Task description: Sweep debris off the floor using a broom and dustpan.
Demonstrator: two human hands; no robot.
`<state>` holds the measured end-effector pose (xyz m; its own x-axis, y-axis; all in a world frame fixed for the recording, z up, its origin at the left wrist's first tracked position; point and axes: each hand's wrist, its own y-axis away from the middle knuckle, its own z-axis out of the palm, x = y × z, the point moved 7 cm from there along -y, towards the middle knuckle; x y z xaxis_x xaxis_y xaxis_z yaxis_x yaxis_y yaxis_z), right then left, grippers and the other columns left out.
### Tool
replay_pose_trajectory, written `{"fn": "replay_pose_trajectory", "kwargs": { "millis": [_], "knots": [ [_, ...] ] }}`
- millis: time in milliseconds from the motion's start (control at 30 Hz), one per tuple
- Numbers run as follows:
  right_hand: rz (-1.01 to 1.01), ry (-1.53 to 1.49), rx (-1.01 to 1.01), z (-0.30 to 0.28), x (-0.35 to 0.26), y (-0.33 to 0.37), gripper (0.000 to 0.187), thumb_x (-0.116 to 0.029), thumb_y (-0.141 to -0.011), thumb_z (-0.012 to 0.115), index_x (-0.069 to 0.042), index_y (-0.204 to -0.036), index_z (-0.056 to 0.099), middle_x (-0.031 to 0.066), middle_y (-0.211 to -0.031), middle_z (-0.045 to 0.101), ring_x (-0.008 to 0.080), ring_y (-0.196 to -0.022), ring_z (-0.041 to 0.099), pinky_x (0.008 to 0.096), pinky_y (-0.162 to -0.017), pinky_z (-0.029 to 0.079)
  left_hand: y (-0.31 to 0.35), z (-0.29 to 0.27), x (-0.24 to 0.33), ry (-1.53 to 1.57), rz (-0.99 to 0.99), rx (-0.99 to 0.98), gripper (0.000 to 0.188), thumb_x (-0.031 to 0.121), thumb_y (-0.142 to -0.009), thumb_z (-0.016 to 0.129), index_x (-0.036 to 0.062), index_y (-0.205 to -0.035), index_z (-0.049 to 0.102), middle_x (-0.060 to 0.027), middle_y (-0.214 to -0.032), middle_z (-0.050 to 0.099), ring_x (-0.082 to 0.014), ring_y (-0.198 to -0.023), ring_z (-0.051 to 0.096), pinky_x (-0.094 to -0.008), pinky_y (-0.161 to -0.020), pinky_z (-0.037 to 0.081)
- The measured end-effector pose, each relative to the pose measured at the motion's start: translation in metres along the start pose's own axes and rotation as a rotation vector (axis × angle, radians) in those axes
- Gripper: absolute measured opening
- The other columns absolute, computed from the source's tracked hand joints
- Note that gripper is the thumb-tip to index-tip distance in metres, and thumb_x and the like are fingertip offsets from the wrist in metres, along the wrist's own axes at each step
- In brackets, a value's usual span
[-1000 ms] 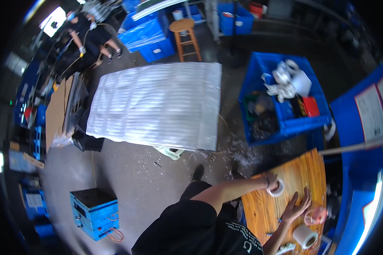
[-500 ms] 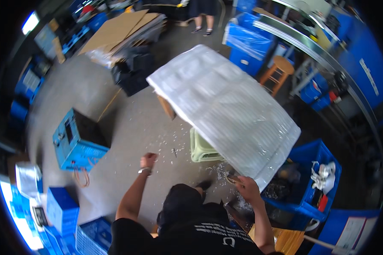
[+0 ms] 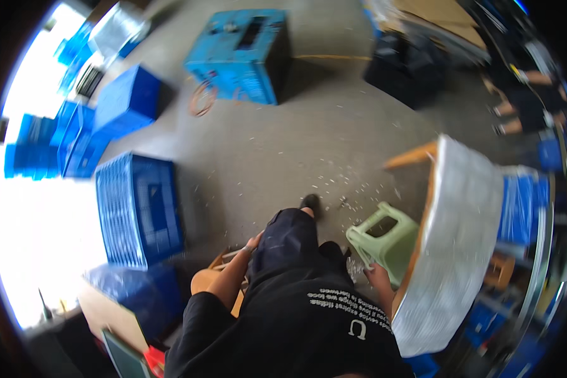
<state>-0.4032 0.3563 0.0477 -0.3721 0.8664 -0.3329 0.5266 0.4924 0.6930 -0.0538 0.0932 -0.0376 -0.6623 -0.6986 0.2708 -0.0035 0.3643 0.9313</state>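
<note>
My left hand (image 3: 255, 240) is low beside my dark-clothed thigh, above a wooden stool (image 3: 209, 281); its fingers are partly hidden and blurred. On the other side, my right hand (image 3: 378, 276) is closed on a small thing I cannot make out. It is beside the near edge of a pale green plastic stool (image 3: 407, 234), close to the table's edge. A table (image 3: 422, 217) with an orange-brown wooden edge is covered by a whitish, shiny padded sheet (image 3: 463, 233).
White scraps (image 3: 353, 179) litter the grey floor around my shoe (image 3: 310, 202). A blue slatted crate (image 3: 138, 211) stands at left, a light-blue machine (image 3: 239, 53) ahead. Black bags (image 3: 406, 69) lie beyond, near stacked cardboard (image 3: 444, 16). Another person's legs (image 3: 516, 120) show at far right.
My view has swung left, so the covered table now sits at the right. My left hand has come down beside my thigh. My right hand is now beside the green stool.
</note>
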Motion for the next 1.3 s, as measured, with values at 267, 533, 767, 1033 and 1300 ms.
{"fn": "replay_pose_trajectory", "kwargs": {
  "millis": [267,533,767,1033,1300],
  "knots": [
    [-0.448,0.067,-0.049,-0.13,-0.234,-0.138,0.027,-0.016,-0.072,0.054,-0.001,-0.094,0.053,0.0104,-0.076,0.058,0.0151,-0.067,0.053,0.0253,-0.063,0.041,-0.038,-0.042,0.092,0.707,0.228,0.219,0.039,0.036,-0.073,0.051,0.0001,-0.088,0.055,-0.0067,-0.074,0.055,-0.0149,-0.064,0.052,-0.0264,-0.055,0.043],
    [-0.843,0.535,-0.382,-0.114,-0.411,-0.262,0.026,-0.016,-0.071,0.053,0.0,-0.091,0.054,0.0118,-0.077,0.058,0.0174,-0.071,0.055,0.0268,-0.066,0.043,-0.013,0.001,0.017,1.177,0.125,0.604,0.024,0.02,-0.072,0.052,0.0015,-0.088,0.055,-0.0019,-0.059,0.053,-0.009,-0.05,0.049,-0.023,-0.044,0.04],
    [-1.445,1.144,-0.619,0.017,-0.568,-0.242,0.026,-0.02,-0.068,0.053,0.0,-0.086,0.054,0.0177,-0.076,0.057,0.0278,-0.072,0.056,0.0328,-0.066,0.044,0.038,0.161,-0.024,2.321,-0.483,0.699,0.03,0.03,-0.072,0.053,0.0107,-0.096,0.049,-0.0062,-0.075,0.057,-0.0158,-0.058,0.054,-0.0305,-0.05,0.045],
    [-1.233,0.994,-1.047,0.18,-0.639,-0.158,0.025,-0.021,-0.076,0.051,-0.002,-0.092,0.053,0.0071,-0.071,0.057,0.0127,-0.064,0.054,0.0241,-0.056,0.043,0.006,0.159,-0.003,2.645,-0.354,0.823,0.025,0.027,-0.069,0.057,0.0097,-0.087,0.051,-0.0045,-0.069,0.056,-0.0139,-0.057,0.055,-0.0264,-0.048,0.046],
    [-0.489,1.171,-1.453,0.338,-0.505,-0.013,0.028,-0.031,-0.076,0.052,-0.004,-0.086,0.051,0.006,-0.069,0.053,0.0155,-0.061,0.052,0.026,-0.054,0.043,-0.023,0.146,0.03,2.52,-0.312,1.18,0.02,0.024,-0.075,0.053,0.0093,-0.089,0.055,-0.0006,-0.071,0.056,-0.0068,-0.058,0.051,-0.0196,-0.051,0.042]
  ]
}}
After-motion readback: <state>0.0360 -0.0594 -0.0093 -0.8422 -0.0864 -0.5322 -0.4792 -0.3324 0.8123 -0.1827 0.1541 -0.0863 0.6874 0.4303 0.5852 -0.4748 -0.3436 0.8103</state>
